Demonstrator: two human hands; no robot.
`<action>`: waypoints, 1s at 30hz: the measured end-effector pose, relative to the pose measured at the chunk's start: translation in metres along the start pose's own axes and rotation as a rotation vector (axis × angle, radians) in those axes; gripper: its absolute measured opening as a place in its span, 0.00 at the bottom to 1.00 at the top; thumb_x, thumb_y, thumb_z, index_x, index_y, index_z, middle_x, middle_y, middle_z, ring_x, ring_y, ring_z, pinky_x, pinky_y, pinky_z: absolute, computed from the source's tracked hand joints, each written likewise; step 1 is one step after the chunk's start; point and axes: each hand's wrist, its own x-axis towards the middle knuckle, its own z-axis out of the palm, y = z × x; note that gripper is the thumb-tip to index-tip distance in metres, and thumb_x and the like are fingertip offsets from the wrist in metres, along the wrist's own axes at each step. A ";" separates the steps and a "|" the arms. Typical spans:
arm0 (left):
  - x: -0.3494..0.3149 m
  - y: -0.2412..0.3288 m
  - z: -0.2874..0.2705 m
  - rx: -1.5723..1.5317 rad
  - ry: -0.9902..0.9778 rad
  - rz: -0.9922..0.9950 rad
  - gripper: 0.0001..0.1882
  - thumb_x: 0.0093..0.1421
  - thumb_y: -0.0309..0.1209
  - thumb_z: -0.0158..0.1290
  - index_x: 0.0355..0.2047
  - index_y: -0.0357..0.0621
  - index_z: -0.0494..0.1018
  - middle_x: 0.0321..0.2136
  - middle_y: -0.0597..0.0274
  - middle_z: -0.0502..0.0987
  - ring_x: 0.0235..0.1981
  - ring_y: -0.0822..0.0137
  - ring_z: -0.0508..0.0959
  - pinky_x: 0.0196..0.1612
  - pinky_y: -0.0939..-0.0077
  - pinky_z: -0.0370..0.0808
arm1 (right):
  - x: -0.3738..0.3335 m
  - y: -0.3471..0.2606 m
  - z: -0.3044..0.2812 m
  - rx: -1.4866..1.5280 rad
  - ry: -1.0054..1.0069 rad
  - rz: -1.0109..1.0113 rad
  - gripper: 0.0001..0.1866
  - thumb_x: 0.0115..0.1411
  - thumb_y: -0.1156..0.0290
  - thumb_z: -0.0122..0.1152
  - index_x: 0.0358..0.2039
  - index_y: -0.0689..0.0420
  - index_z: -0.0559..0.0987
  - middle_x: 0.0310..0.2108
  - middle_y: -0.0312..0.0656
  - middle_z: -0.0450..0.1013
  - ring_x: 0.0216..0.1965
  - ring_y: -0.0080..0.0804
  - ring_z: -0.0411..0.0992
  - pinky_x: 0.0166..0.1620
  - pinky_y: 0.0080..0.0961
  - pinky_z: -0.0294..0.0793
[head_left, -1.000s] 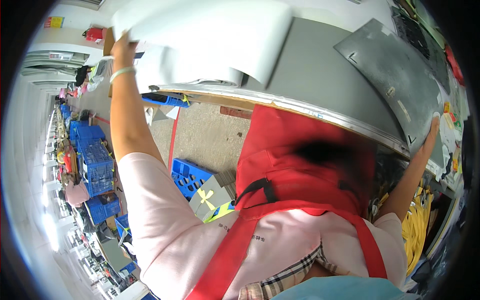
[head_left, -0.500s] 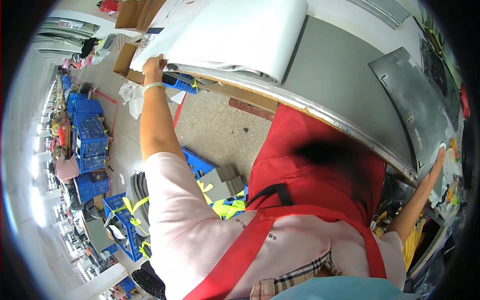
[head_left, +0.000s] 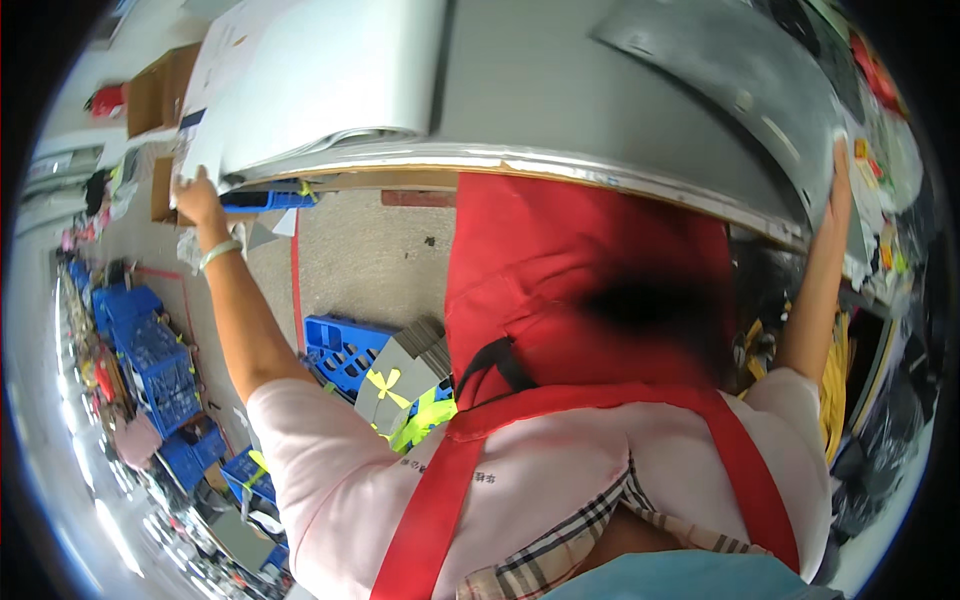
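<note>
A large white sheet [head_left: 330,75] lies folded back over the left part of a grey-topped worktable [head_left: 540,90]. At the sheet's near left corner is my left hand [head_left: 199,196], with the fingers closed on its edge. My right arm reaches out to the table's right end. There my right hand [head_left: 840,180] rests with fingers stretched along the outer edge of a dark grey panel [head_left: 735,75]. Something small and white shows at a fingertip of that hand. The panel looks curved and a little blurred, lying over the grey top.
Below the table stand a blue crate [head_left: 345,345] and a stack of grey pieces [head_left: 390,375] tied with yellow ribbon. Open cardboard boxes [head_left: 160,90] are beyond my left hand. Blue crates [head_left: 160,370] line the far left. Plastic bags [head_left: 890,400] lie at right.
My view has turned, so the table's edge runs more level and the sheet sits further left. Both hands remain at the sheet corner and the panel edge.
</note>
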 end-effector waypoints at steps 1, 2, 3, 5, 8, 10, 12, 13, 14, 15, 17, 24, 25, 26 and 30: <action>-0.008 0.039 -0.016 -0.322 0.028 0.143 0.31 0.58 0.33 0.66 0.59 0.30 0.71 0.51 0.44 0.81 0.51 0.53 0.80 0.57 0.64 0.74 | 0.002 0.002 0.013 -0.102 0.016 -0.042 0.28 0.70 0.56 0.61 0.65 0.56 0.72 0.60 0.41 0.74 0.59 0.34 0.73 0.63 0.32 0.72; -0.021 0.086 -0.029 -0.420 0.078 0.216 0.28 0.59 0.29 0.66 0.59 0.34 0.73 0.49 0.48 0.81 0.43 0.60 0.81 0.50 0.69 0.76 | 0.005 0.005 0.025 -0.225 0.004 -0.110 0.27 0.70 0.56 0.61 0.65 0.56 0.72 0.60 0.42 0.75 0.58 0.34 0.74 0.63 0.32 0.72; -0.050 0.128 -0.042 -0.714 0.017 0.286 0.25 0.62 0.29 0.64 0.59 0.38 0.76 0.49 0.52 0.81 0.39 0.67 0.79 0.44 0.74 0.76 | 0.007 0.008 0.037 -0.266 -0.087 -0.091 0.27 0.70 0.57 0.60 0.64 0.57 0.73 0.59 0.43 0.75 0.57 0.34 0.75 0.62 0.33 0.73; -0.113 0.214 -0.065 -0.892 -0.156 0.559 0.19 0.66 0.25 0.59 0.57 0.41 0.78 0.44 0.57 0.84 0.38 0.72 0.80 0.43 0.78 0.76 | 0.016 0.016 0.061 -0.470 -0.298 -0.134 0.21 0.71 0.58 0.60 0.58 0.56 0.77 0.51 0.38 0.77 0.50 0.28 0.76 0.55 0.28 0.75; -0.223 0.295 -0.085 -0.736 -0.500 0.865 0.08 0.65 0.24 0.59 0.43 0.41 0.83 0.38 0.62 0.85 0.37 0.71 0.82 0.41 0.77 0.78 | 0.027 0.028 0.088 -0.697 -0.337 -0.219 0.14 0.69 0.60 0.62 0.48 0.55 0.81 0.40 0.32 0.78 0.41 0.21 0.74 0.45 0.22 0.74; -0.265 0.328 -0.082 -0.728 -0.625 1.096 0.06 0.62 0.26 0.62 0.38 0.38 0.81 0.35 0.53 0.83 0.34 0.51 0.82 0.40 0.66 0.80 | 0.033 0.035 0.100 -0.850 -0.283 -0.298 0.10 0.66 0.62 0.65 0.40 0.55 0.82 0.33 0.30 0.76 0.34 0.20 0.70 0.38 0.21 0.70; -0.284 0.343 -0.075 -0.668 -0.698 1.098 0.10 0.61 0.30 0.63 0.40 0.38 0.81 0.38 0.50 0.82 0.39 0.45 0.80 0.44 0.62 0.79 | 0.036 0.037 0.106 -0.926 -0.248 -0.328 0.09 0.65 0.64 0.67 0.36 0.56 0.82 0.29 0.30 0.75 0.30 0.19 0.68 0.35 0.21 0.68; -0.288 0.348 -0.070 -0.641 -0.647 1.135 0.12 0.61 0.31 0.63 0.41 0.38 0.81 0.39 0.49 0.82 0.42 0.45 0.80 0.46 0.62 0.78 | 0.036 0.037 0.107 -0.926 -0.245 -0.342 0.10 0.63 0.63 0.68 0.34 0.57 0.82 0.29 0.30 0.75 0.30 0.20 0.68 0.34 0.22 0.67; -0.291 0.351 -0.064 -0.601 -0.596 1.164 0.13 0.61 0.32 0.64 0.42 0.38 0.81 0.41 0.49 0.82 0.44 0.45 0.80 0.48 0.61 0.78 | 0.036 0.036 0.108 -0.924 -0.242 -0.354 0.11 0.61 0.63 0.69 0.33 0.58 0.83 0.28 0.31 0.75 0.30 0.21 0.67 0.34 0.23 0.67; -0.290 0.354 -0.059 -0.505 -0.591 1.169 0.15 0.60 0.34 0.64 0.43 0.38 0.82 0.42 0.49 0.81 0.48 0.46 0.79 0.50 0.60 0.77 | 0.036 0.035 0.109 -0.950 -0.231 -0.317 0.12 0.61 0.62 0.69 0.34 0.58 0.83 0.28 0.31 0.74 0.30 0.21 0.67 0.33 0.24 0.66; -0.290 0.354 -0.054 -0.542 -0.565 1.177 0.15 0.60 0.34 0.64 0.43 0.38 0.82 0.42 0.50 0.81 0.48 0.47 0.79 0.50 0.60 0.77 | 0.034 0.031 0.111 -0.920 -0.242 -0.291 0.11 0.62 0.62 0.69 0.34 0.58 0.83 0.28 0.30 0.74 0.30 0.20 0.67 0.33 0.23 0.66; -0.286 0.334 -0.065 -0.496 -0.741 1.083 0.16 0.57 0.34 0.67 0.42 0.38 0.81 0.40 0.53 0.81 0.45 0.52 0.80 0.47 0.63 0.78 | 0.023 0.035 0.125 -0.867 -0.363 -0.321 0.10 0.62 0.64 0.70 0.32 0.58 0.83 0.27 0.29 0.73 0.29 0.18 0.66 0.32 0.21 0.65; -0.286 0.330 -0.066 -0.537 -0.724 1.100 0.15 0.56 0.31 0.67 0.42 0.38 0.81 0.39 0.53 0.81 0.41 0.53 0.81 0.44 0.64 0.78 | 0.021 0.036 0.127 -0.866 -0.359 -0.311 0.10 0.62 0.64 0.70 0.32 0.58 0.83 0.27 0.29 0.73 0.29 0.18 0.66 0.32 0.21 0.65; -0.286 0.327 -0.066 -0.541 -0.729 1.116 0.15 0.56 0.31 0.67 0.42 0.38 0.81 0.39 0.53 0.81 0.41 0.53 0.81 0.44 0.64 0.78 | 0.020 0.037 0.128 -0.830 -0.388 -0.293 0.10 0.62 0.64 0.70 0.31 0.58 0.83 0.26 0.29 0.73 0.28 0.18 0.66 0.31 0.20 0.64; -0.290 0.319 -0.064 -0.559 -0.768 1.005 0.14 0.56 0.29 0.67 0.42 0.38 0.82 0.38 0.54 0.81 0.38 0.54 0.81 0.43 0.65 0.79 | 0.017 0.038 0.130 -0.872 -0.385 -0.304 0.10 0.62 0.64 0.71 0.30 0.57 0.83 0.26 0.28 0.73 0.27 0.18 0.65 0.31 0.20 0.64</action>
